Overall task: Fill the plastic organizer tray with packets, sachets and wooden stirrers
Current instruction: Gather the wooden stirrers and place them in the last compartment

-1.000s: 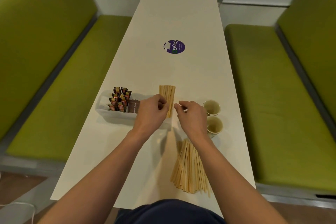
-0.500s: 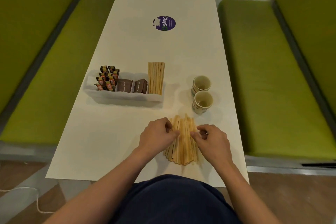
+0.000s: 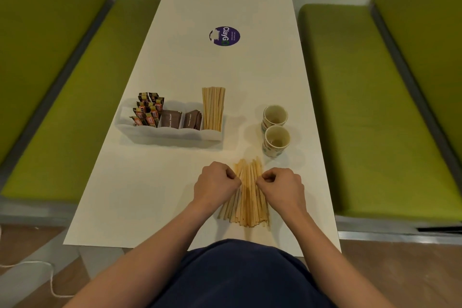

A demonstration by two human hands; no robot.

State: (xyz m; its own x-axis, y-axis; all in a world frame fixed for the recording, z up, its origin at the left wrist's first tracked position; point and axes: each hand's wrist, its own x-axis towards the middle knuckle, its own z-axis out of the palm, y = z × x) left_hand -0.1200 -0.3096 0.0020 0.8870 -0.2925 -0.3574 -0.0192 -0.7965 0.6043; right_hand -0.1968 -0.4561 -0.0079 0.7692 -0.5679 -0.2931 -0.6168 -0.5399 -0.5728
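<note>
A clear plastic organizer tray (image 3: 172,134) stands left of centre on the white table (image 3: 215,65). Its left compartment holds orange-and-brown sachets (image 3: 147,112), the two middle ones brown sugar packets (image 3: 171,119), and the right one a bundle of wooden stirrers (image 3: 213,108). A loose pile of stirrers (image 3: 247,197) lies fanned near the front edge. My left hand (image 3: 215,184) and my right hand (image 3: 282,186) press against the pile from either side, fingers curled onto the sticks.
Two paper cups (image 3: 275,130) stand right of the tray, just beyond the loose pile. A purple round sticker (image 3: 224,36) marks the table's middle. Green benches (image 3: 75,77) flank the table on both sides. A white cord (image 3: 37,272) lies on the floor at left.
Both hands drew back from the tray to the loose stirrer pile near the front edge. Since half a second ago they have closed in tighter on the pile.
</note>
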